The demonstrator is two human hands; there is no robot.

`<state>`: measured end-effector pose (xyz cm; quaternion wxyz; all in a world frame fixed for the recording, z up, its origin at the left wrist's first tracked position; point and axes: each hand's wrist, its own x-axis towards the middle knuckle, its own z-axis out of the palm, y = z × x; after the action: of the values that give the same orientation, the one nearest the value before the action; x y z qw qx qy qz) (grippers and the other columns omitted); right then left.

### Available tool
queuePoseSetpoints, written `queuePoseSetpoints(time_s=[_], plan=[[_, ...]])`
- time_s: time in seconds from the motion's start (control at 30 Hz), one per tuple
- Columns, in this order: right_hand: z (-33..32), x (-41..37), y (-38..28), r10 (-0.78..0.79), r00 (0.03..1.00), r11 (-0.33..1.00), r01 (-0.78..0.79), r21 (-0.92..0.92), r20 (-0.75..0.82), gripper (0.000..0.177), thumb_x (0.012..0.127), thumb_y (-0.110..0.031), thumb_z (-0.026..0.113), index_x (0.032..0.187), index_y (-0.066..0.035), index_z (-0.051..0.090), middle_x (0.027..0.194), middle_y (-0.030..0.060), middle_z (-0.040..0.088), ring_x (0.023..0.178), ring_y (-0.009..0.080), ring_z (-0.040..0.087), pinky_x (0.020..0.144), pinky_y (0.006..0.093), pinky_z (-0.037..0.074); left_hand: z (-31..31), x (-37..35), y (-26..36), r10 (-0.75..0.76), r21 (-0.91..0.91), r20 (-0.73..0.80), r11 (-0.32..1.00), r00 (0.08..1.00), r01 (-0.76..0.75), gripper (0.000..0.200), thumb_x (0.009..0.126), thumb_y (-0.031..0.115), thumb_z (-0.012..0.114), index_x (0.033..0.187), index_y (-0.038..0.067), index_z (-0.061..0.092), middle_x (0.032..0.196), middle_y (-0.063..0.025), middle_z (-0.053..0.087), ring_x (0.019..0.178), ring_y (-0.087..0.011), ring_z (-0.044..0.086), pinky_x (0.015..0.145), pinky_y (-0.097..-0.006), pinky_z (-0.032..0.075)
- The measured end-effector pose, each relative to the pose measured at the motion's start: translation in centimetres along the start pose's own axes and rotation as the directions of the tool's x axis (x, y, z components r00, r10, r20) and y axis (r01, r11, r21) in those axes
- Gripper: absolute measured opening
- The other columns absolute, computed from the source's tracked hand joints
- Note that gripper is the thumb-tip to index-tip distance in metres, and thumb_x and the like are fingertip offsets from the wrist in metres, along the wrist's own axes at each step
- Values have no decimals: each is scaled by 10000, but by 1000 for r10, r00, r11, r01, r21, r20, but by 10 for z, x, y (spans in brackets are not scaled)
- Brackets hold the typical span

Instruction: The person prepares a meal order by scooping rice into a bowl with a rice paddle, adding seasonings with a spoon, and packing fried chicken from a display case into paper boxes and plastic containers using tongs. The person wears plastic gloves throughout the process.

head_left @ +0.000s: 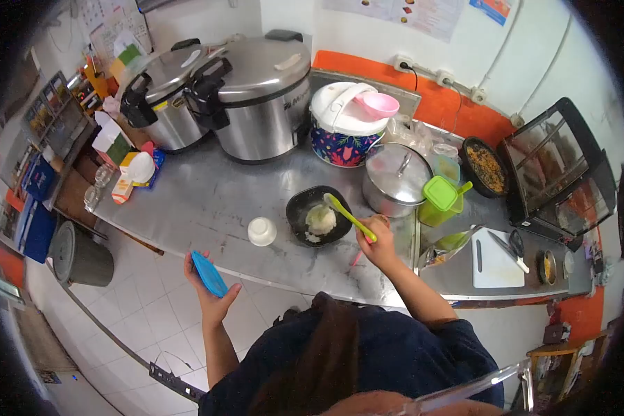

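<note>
Head view: pushing too hard could tip rice from the dark bowl; the right hand clamps its fingers on the green spoon at the bowl's four o'clock, the left hand on a blue lid at eight.

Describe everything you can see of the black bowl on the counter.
The black bowl looks dark and slightly glossy, with a wide, open mouth and a softly squared rim; its material can't be told. It stands upright on the metal counter, near the front edge, with a small white cup beside it. Inside lies a white, rice-like clump. A green utensil, held by the right hand, reaches over it; whether that touches the rim is unclear.
</note>
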<state>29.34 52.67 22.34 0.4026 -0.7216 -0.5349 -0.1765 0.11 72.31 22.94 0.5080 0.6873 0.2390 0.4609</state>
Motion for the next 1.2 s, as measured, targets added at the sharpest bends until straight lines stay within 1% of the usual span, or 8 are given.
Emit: queuePoseSetpoints(time_s=[0.43, 0.5, 0.63, 0.8, 0.87, 0.93, 1.1, 1.2], plan=[[17, -40, -17, -126, 992, 992, 127, -13, 20, 268, 612, 42, 612, 867, 12, 534, 949, 152, 563, 815, 277, 569, 694, 324, 465, -19, 18, -18, 21, -19, 53, 1000, 998, -20, 1033, 517, 198, 756, 1294, 84, 84, 1257, -139, 230, 1147, -269, 295, 942, -406, 259], [18, -52, -15, 90, 976, 995, -96, 20, 198, 274, 613, 42, 606, 876, 11, 534, 956, 153, 562, 834, 281, 567, 708, 327, 466, -14, 20, -22, 10, 2, 90, 1000, 996, -10, 1028, 522, 191, 750, 1295, 77, 82, 1257, -140, 228, 1149, -269, 292, 944, -406, 255], [10, -61, -19, 24, 997, 999, -26, 30, 79, 282, 620, 43, 588, 894, 3, 534, 977, 159, 557, 855, 279, 565, 720, 328, 464, 11, 25, -18, 4, -54, 134, 999, 991, 3, 1029, 526, 191, 749, 1296, 74, 77, 1261, -139, 218, 1147, -266, 294, 945, -399, 255], [-9, -73, -6, 263, 963, 956, -268, 116, 59, 167, 710, 18, 571, 873, 14, 533, 965, 154, 567, 834, 260, 579, 721, 319, 463, 53, 30, -12, -18, -140, 207, 989, 978, 48, 1085, 514, 245, 776, 1301, 74, 48, 1280, -119, 189, 1185, -267, 259, 970, -395, 226], [-30, -59, 5, 840, 490, 481, -477, 736, -232, 134, 768, -24, 548, 893, 13, 520, 945, 117, 569, 829, 197, 579, 727, 304, 461, 73, 31, -11, -5, -172, 247, 984, 969, 49, 1116, 497, 275, 789, 1302, 73, 44, 1283, -117, 185, 1194, -267, 248, 973, -396, 222], [-84, -35, 35, 878, 386, 382, -213, 899, -282, 177, 802, -93, 537, 929, 18, 486, 877, 86, 555, 779, 177, 565, 778, 302, 459, 99, 33, -11, 9, -199, 286, 979, 958, 51, 1147, 479, 304, 803, 1303, 73, 39, 1286, -114, 182, 1202, -267, 238, 977, -396, 218], [-210, 9, 121, 715, 456, 673, -245, 698, -529, 207, 803, -90, 537, 944, 52, 486, 884, 99, 555, 770, 164, 562, 696, 286, 480, 203, 46, 1, 143, -177, 529, 983, 836, -56, 1175, 404, 375, 818, 1283, 62, 102, 1247, -119, 214, 1170, -269, 268, 968, -385, 240], [-235, 20, 199, 631, 576, 761, -325, 562, -520, 208, 779, -84, 561, 917, 63, 509, 864, 116, 579, 774, 167, 575, 677, 272, 475, 287, 71, 34, 274, 17, 671, 924, 689, -383, 1150, 383, 426, 802, 1265, 52, 166, 1236, -129, 241, 1158, -292, 281, 969, -393, 236]])
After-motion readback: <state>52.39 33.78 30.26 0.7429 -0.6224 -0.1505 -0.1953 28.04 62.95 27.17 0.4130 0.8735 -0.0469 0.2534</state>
